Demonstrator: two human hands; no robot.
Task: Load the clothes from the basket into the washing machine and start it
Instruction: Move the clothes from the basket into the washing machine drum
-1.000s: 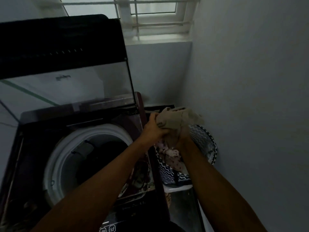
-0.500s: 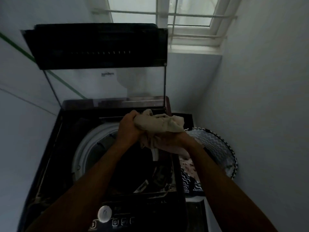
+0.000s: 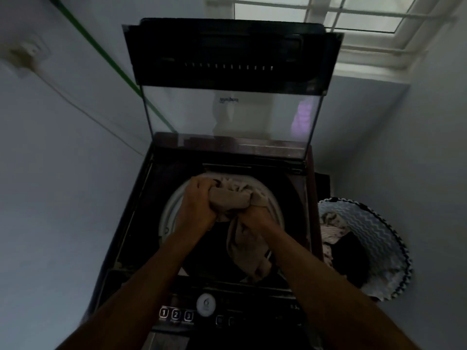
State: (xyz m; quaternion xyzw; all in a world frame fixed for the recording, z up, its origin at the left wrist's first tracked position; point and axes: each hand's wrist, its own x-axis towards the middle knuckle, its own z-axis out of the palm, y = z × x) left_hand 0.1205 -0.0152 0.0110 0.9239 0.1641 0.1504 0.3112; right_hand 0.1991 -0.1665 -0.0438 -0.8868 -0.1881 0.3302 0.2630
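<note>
soft, light beige garment [image 3: 233,198] bunched over the washing machine [image 3: 300,188] drum opening, one end dangling. left hand [image 3: 195,202] and right hand [image 3: 255,215] both clenched around it. likely floppy; best gripped by gathered folds. more clothes in basket [image 3: 374,223] alongside.

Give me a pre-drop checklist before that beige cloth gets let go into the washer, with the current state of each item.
1. Lid raised clear of the opening: ok.
2. Beige cloth held over the drum opening: ok.
3. Left hand and right hand both grip the cloth: ok.
4. Hanging tail of the cloth inside the drum rim, not draped over the edge: ok, it hangs over the dark opening.
5. Drum has room for more: cannot tell, the inside is too dark.
6. Basket emptied: not ok, clothes remain in it.
</note>
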